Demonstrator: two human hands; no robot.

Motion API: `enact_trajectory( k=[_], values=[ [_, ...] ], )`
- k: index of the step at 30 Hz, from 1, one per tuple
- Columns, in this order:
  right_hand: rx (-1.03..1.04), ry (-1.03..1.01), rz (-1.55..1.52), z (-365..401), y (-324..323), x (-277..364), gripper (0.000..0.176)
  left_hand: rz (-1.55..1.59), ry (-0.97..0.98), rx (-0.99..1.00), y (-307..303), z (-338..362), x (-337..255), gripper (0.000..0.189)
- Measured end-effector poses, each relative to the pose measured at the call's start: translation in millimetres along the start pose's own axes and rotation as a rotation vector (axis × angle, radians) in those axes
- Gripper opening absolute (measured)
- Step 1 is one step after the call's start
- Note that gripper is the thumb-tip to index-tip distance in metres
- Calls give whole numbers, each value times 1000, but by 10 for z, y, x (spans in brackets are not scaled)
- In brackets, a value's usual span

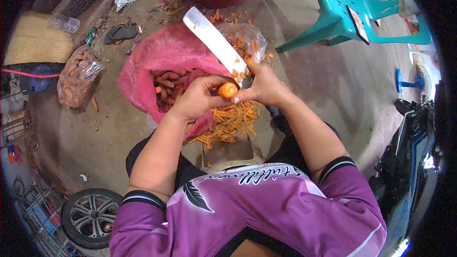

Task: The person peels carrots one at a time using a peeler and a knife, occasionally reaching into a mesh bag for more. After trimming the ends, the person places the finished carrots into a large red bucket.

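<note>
While left hand fingers pinch the carrot and right hand fingers clamp the knife, best use shallow strokes, edge off the thumb.

orange carrot gripped end-on beneath broad knife blade angled up-left.

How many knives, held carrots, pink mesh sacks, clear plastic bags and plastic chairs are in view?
knife: 1
held carrot: 1
pink mesh sack: 1
clear plastic bags: 2
teal plastic chair: 1
Total: 6
</note>
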State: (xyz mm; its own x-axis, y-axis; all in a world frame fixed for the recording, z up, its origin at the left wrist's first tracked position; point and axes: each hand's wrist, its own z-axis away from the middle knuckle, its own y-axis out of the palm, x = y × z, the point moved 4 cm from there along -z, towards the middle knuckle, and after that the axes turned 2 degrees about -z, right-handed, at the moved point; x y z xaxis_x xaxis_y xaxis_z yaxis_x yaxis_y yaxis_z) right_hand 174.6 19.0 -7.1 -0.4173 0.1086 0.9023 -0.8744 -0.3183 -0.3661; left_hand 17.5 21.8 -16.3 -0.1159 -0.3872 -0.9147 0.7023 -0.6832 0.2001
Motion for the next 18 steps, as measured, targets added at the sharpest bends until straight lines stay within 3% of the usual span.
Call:
enact_trajectory(
  k=[6,10,15,18],
  values=[
    [70,-121,91,98,-8,30,83,88,-273,43,157,119,-211,45],
    [106,-115,97,139,-60,56,78,39,-126,95,187,47,-117,48],
    [39,-185,188,133,-52,-47,72,95,-73,51,210,36,-101,45],
    [-33,-108,267,168,-106,45,72,77,-82,17,184,16,-23,39]
  ],
)
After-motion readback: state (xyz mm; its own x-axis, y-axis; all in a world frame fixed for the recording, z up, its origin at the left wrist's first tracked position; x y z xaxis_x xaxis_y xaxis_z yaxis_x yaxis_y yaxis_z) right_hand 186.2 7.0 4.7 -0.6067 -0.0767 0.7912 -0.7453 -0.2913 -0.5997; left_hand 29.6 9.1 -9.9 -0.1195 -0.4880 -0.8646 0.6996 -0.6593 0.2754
